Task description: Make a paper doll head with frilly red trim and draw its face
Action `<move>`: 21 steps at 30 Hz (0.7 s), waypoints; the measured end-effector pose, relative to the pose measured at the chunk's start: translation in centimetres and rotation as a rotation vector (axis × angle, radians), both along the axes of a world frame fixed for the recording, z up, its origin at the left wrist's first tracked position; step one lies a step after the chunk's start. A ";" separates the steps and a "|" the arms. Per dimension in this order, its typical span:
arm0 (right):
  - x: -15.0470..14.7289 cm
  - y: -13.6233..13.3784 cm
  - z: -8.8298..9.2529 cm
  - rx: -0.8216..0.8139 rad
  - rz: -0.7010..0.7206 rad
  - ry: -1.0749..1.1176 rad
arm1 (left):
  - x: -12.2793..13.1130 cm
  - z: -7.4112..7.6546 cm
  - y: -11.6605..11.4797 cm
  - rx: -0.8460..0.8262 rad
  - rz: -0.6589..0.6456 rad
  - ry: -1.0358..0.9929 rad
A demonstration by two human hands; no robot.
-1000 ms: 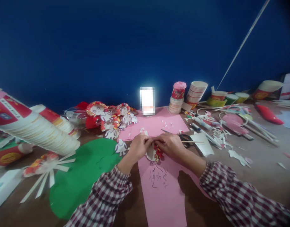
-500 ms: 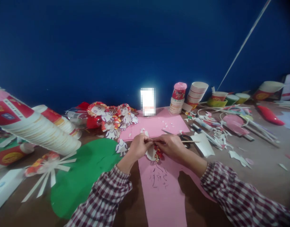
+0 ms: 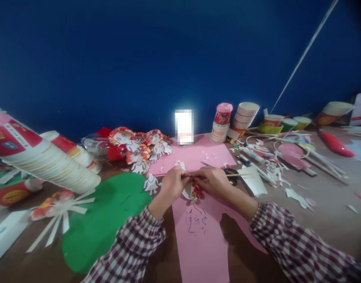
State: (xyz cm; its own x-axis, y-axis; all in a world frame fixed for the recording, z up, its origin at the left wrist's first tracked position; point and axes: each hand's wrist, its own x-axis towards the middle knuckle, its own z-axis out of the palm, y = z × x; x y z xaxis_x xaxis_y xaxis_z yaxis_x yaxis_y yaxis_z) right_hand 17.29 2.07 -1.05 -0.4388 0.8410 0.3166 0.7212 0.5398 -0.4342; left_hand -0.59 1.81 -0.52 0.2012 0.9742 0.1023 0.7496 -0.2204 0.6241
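Note:
My left hand (image 3: 171,182) and my right hand (image 3: 212,181) meet over a pink paper sheet (image 3: 202,236) near the table's middle. Both are closed on a small white-and-red paper cup piece (image 3: 193,192) between them. A thin wooden stick (image 3: 237,175) pokes out to the right from my right hand's fingers. Dark pen marks show on the pink sheet just below the hands.
A green paper shape (image 3: 100,220) lies at the left. Stacks of paper cups (image 3: 47,163) lean in from the left. Paper dolls (image 3: 139,147) sit behind. More cups (image 3: 246,114), scissors (image 3: 231,173), pens and paper scraps (image 3: 274,165) crowd the right. A bright phone (image 3: 184,126) stands at the back.
Both hands have stayed together on the cup piece with only slight finger shifts. The view has drifted a little.

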 end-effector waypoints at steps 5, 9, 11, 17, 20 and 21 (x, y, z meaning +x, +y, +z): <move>0.1 0.0 0.1 0.011 0.012 -0.009 | -0.2 -0.1 0.1 0.023 -0.055 0.012; 0.2 0.1 0.1 0.026 0.003 -0.003 | -0.4 0.1 0.2 0.002 -0.137 -0.037; 0.2 0.1 0.1 0.027 -0.005 -0.007 | -0.4 0.2 0.1 -0.014 -0.161 -0.051; 0.2 0.0 0.2 0.007 -0.017 -0.029 | 0.0 0.6 0.0 -0.030 -0.176 -0.045; 0.2 0.0 0.0 0.006 -0.018 -0.031 | 0.1 1.0 -0.1 -0.035 -0.199 -0.052; 0.1 0.0 0.0 0.007 -0.018 -0.026 | 0.1 1.0 -0.1 -0.026 -0.203 -0.047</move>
